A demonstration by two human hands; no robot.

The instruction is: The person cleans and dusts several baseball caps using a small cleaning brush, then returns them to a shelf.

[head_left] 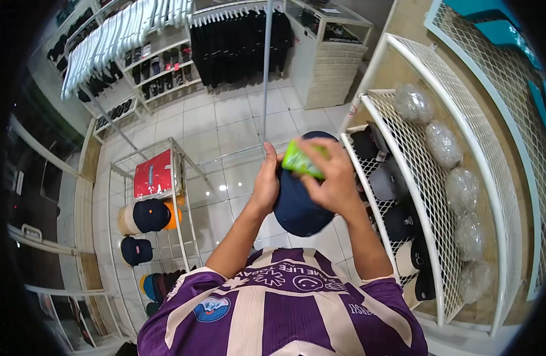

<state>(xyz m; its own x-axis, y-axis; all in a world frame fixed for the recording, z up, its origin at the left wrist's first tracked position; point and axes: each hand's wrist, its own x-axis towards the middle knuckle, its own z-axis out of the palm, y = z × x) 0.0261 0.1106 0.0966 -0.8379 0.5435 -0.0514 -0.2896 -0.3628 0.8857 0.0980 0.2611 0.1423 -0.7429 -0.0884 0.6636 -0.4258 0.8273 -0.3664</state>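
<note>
A navy blue cap (301,209) hangs in front of my chest, its rounded crown toward me. My left hand (266,185) grips the cap's left edge, thumb pointing up and fingers hidden behind the cap. My right hand (337,177) is closed around a bright green block (301,160), slightly smeared by motion, and holds it against the upper part of the cap. The block is about palm-sized with paler patches on its face; I cannot tell its exact kind.
On my right, a white mesh rack (403,172) holds several caps and plastic-wrapped bundles (445,145). To the left stands a wire rack (187,231) with caps and a red packaged garment (153,173). A thin metal pole (267,71) rises just beyond my hands. White hangers (116,44) hang farther back.
</note>
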